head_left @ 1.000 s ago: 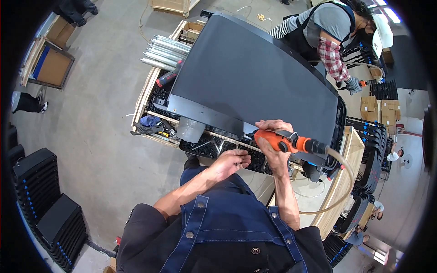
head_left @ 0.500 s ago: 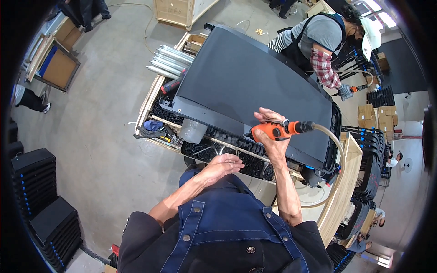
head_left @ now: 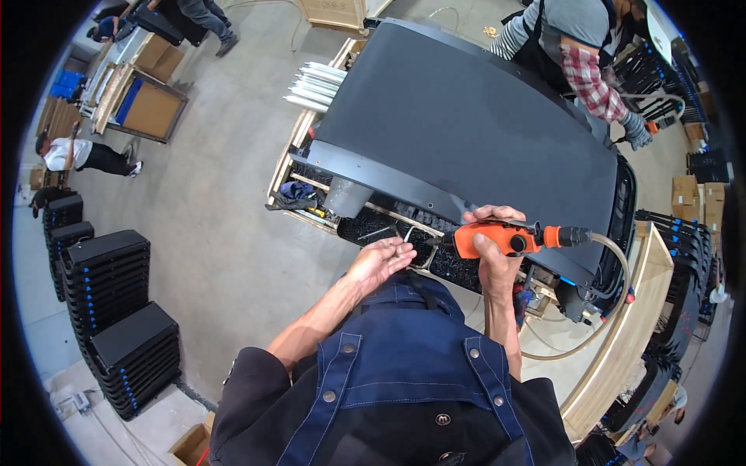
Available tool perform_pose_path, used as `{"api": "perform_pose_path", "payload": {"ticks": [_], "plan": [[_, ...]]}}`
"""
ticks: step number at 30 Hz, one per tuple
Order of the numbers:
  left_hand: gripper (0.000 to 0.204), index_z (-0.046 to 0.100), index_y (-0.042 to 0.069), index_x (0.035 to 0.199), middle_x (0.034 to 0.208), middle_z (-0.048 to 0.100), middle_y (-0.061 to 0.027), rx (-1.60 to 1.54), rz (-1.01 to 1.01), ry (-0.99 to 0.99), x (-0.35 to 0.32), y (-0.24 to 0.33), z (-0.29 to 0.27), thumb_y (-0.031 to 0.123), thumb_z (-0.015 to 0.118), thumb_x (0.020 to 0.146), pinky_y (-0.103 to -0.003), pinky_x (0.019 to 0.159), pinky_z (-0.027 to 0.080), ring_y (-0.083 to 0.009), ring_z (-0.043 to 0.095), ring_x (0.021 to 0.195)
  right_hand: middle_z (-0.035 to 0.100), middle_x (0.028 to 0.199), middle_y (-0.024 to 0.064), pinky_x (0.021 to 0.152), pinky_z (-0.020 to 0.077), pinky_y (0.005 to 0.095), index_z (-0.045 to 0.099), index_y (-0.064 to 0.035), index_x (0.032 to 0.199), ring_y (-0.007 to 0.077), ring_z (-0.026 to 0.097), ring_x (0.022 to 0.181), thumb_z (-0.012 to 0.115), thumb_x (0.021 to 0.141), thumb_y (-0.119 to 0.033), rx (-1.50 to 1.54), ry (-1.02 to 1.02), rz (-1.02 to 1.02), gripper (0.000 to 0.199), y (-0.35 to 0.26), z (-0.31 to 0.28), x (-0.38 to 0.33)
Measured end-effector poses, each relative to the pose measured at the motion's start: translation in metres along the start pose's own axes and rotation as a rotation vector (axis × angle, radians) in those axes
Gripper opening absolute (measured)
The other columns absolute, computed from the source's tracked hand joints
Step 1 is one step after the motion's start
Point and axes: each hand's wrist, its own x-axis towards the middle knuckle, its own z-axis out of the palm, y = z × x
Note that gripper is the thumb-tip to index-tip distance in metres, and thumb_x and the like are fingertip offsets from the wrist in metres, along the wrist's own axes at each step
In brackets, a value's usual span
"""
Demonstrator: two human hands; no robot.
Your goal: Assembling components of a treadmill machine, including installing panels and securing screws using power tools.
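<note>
Orange driver (head_left: 507,235) fills the right grip (head_left: 499,268); by its tip (head_left: 444,241) the left grip (head_left: 381,261) half curls, contents hard to tell. Likely loading; line up gently.

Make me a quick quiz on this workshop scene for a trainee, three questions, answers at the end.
1. Which of the camera wearer's hands grips an orange tool?
a) left hand
b) right hand
c) neither

2. True or false: the co-worker's hand beside another orange tool is gloved.

3. Fill in the blank: in the picture, the bundle of silver tubes lies to the ____ of the large dark panel.

Key: 1. b; 2. true; 3. left
</note>
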Motion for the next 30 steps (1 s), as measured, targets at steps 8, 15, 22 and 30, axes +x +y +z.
{"api": "perform_pose_path", "payload": {"ticks": [8, 15, 22, 30], "plan": [[0.02, 0.062, 0.002, 0.111, 0.114, 0.068, -0.0152, -0.053, 0.122, -0.095, -0.021, 0.001, 0.028, 0.018, 0.064, 0.099, -0.034, 0.089, 0.061, -0.0273, 0.07, 0.106, 0.063, 0.109, 0.0116, 0.102, 0.0496, 0.0528, 0.052, -0.0098, 0.12, 0.0286, 0.067, 0.102, 0.069, 0.077, -0.004, 0.106, 0.056, 0.034, 0.047, -0.011, 0.003, -0.004], [0.03, 0.062, -0.004, 0.117, 0.107, 0.069, -0.0135, -0.34, 0.062, -0.103, -0.023, 0.014, 0.035, 0.019, 0.065, 0.098, -0.03, 0.085, 0.063, -0.0233, 0.07, 0.102, 0.063, 0.109, 0.0105, 0.103, 0.0489, 0.0549, 0.054, -0.0124, 0.121, 0.028, 0.066, 0.102, 0.069, 0.077, -0.004, 0.198, 0.107, -0.003, 0.047, -0.001, 0.025, 0.004], [0.029, 0.063, -0.003, 0.115, 0.106, 0.069, -0.012, -0.441, 0.057, -0.132, -0.022, 0.059, 0.012, 0.021, 0.065, 0.099, -0.029, 0.085, 0.062, -0.0207, 0.07, 0.098, 0.063, 0.11, 0.0117, 0.103, 0.0489, 0.0556, 0.054, -0.0113, 0.122, 0.0286, 0.067, 0.102, 0.069, 0.079, -0.005, 0.152, 0.121, -0.032, 0.046, 0.022, 0.078, 0.021], [0.022, 0.066, 0.005, 0.109, 0.11, 0.069, -0.0084, -0.303, 0.213, -0.058, -0.029, 0.128, -0.007, 0.022, 0.069, 0.096, -0.029, 0.086, 0.06, -0.0176, 0.069, 0.095, 0.059, 0.109, 0.0126, 0.104, 0.0469, 0.0585, 0.048, -0.0108, 0.123, 0.0289, 0.066, 0.1, 0.073, 0.077, -0.01, -0.055, 0.048, -0.137, 0.052, 0.062, 0.153, 0.037]]}}
